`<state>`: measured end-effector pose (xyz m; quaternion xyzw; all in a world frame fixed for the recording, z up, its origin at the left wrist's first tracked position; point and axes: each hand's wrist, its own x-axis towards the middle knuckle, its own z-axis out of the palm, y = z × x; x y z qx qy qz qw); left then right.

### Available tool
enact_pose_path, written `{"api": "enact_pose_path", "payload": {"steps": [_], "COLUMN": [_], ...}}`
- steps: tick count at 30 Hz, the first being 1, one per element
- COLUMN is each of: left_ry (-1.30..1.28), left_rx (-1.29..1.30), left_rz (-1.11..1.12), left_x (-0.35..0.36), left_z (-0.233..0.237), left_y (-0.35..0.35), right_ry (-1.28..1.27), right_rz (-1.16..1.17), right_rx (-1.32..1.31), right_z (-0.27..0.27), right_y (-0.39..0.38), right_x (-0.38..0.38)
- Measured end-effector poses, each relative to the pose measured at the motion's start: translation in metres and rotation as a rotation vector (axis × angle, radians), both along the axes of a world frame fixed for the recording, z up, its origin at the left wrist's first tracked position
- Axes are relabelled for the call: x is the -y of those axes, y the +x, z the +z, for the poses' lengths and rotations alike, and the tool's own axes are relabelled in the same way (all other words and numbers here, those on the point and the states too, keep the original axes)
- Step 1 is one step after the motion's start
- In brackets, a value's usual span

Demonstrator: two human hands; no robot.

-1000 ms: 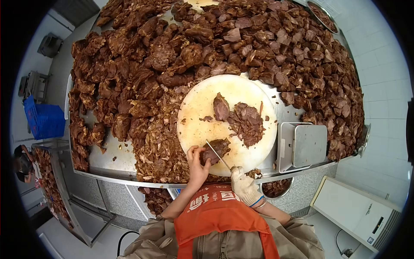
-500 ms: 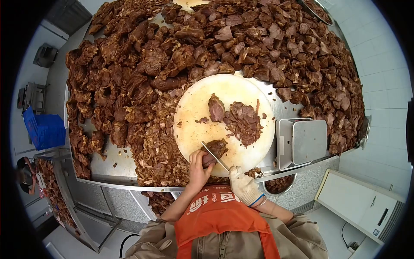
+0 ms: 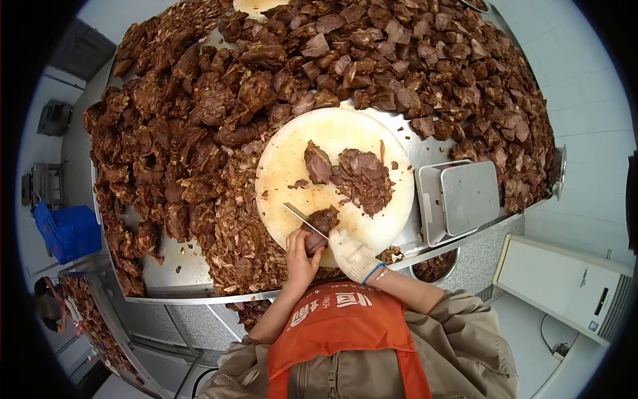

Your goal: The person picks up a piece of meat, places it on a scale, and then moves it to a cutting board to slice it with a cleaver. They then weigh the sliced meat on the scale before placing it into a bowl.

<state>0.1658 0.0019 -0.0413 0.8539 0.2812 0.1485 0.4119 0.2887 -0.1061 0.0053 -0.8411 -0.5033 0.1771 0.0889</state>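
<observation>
Slicing step: your left hand (image 3: 302, 256) pins the meat (image 3: 323, 218) at the board's (image 3: 286, 159) near edge; gloved right hand (image 3: 350, 256) grips the knife (image 3: 300, 216), blade across it. Next cut wants fingertips tucked clear.

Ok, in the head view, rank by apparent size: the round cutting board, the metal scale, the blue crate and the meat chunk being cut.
1. round cutting board
2. metal scale
3. blue crate, farther away, so unsure against the scale
4. meat chunk
</observation>
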Motion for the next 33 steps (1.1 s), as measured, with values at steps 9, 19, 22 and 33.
{"api": "enact_pose_path", "payload": {"steps": [9,19,22,33], "left_ry": [0.026,0.178,0.050,-0.115], "left_rx": [-0.053,-0.147,-0.275,0.072], "left_rz": [0.030,-0.278,-0.621,-0.471], "left_x": [0.003,-0.035,-0.023,0.021], "left_z": [0.003,0.041,0.031,0.077], "left_y": [0.000,0.060,0.110,0.173], "right_ry": [-0.015,-0.008,-0.004,0.011], "right_rz": [-0.119,-0.098,-0.126,-0.167], "right_rx": [-0.217,-0.139,-0.102,-0.306], "right_z": [-0.019,0.024,0.014,-0.007], "right_y": [-0.003,0.031,0.030,0.019], "right_x": [0.091,0.164,0.191,0.217]}}
